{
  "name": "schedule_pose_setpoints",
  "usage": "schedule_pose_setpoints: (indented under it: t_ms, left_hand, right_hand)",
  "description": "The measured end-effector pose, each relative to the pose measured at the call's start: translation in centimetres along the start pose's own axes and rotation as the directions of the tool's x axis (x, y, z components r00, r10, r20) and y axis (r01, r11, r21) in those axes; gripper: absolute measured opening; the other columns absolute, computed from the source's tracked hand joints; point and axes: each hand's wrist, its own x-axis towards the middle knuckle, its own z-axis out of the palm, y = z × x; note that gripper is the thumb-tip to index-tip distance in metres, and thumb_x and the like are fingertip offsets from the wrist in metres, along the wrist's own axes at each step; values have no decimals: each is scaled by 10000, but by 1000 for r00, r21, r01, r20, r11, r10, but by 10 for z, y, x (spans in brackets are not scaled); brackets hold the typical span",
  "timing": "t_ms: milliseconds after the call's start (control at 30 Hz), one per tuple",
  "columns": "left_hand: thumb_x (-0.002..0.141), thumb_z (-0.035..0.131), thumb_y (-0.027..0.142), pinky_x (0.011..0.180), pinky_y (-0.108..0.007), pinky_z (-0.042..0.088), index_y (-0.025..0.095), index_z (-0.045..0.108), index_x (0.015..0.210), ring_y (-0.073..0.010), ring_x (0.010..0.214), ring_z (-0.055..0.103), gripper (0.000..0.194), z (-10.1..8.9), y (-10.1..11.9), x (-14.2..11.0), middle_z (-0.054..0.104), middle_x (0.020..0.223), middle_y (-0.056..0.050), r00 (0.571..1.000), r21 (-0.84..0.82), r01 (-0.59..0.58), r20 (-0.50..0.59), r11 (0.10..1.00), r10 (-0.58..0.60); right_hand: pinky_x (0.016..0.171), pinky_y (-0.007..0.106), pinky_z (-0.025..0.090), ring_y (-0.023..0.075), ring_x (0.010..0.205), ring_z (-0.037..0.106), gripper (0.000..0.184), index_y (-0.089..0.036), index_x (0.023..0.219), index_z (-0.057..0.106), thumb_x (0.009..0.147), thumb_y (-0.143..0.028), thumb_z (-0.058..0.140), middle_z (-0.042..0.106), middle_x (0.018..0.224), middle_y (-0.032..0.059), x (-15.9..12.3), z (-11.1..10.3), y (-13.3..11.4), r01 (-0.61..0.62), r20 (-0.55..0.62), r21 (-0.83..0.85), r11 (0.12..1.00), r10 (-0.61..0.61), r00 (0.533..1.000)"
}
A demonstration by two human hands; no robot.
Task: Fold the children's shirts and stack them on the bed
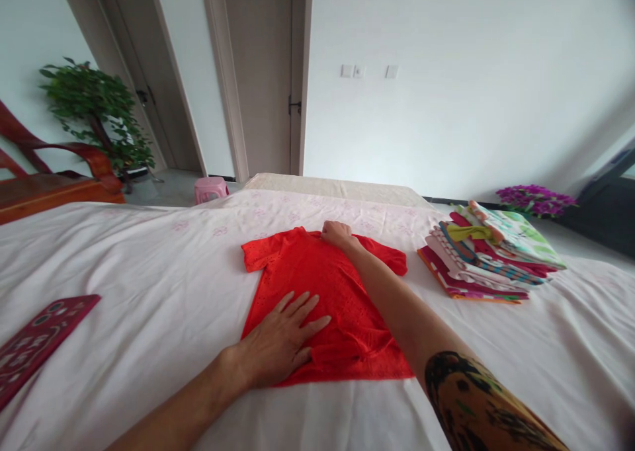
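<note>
From the head camera I'm seeing the left hand (278,342) pressing flat, fingers spread wide, on the lower left part of a red shirt (302,266). The right hand (337,233) is curling its fingers in at the neckline; its fingertips are hiding beneath it, so I cannot tell whether they're gripping cloth. The shirt is lying on a white sheet (173,292), sleeves pointing out to both sides, some cloth bunching near the hem. To its right, a stack of folded cloths (496,272) is sitting just beyond one sleeve. At far left, a dark red flat item (47,338) is showing pale, character-like marks; the frame is cutting it off and I'm not managing to read them. Beyond the sheet, a pink stool (211,190) is standing on the floor.
</note>
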Motion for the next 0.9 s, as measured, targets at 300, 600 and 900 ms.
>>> schedule_pose_setpoints:
  t_ms: [300,600,900]
  left_hand:
    - [939,489,394,1123,-697,161,394,286,1508,-348,1464,237,605,-1,-1,2,280,1594,-86,1000,-16,-2,9,1000,2]
    - [966,440,416,1161,-619,157,384,214,1531,-317,1482,188,609,11,-3,-1,194,1622,-68,1000,53,-4,8,999,4]
    - [974,372,511,1204,-485,180,345,393,1474,-242,1473,243,528,3,-10,-2,312,1583,-31,999,-304,49,4,952,-50]
  right_hand:
    - [866,355,453,265,1106,610,364,-195,1280,516,968,-323,379,632,1249,135,4,18,2,-22,-82,72,997,28,996]
    - [1134,435,227,304,1445,248,660,-104,1520,270,989,-496,289,301,1563,180,-71,22,46,72,-101,4,997,-71,992]
    - [1153,526,156,314,1454,233,671,-76,1496,329,992,-515,262,274,1567,213,-103,13,101,-94,-67,-194,977,83,994]
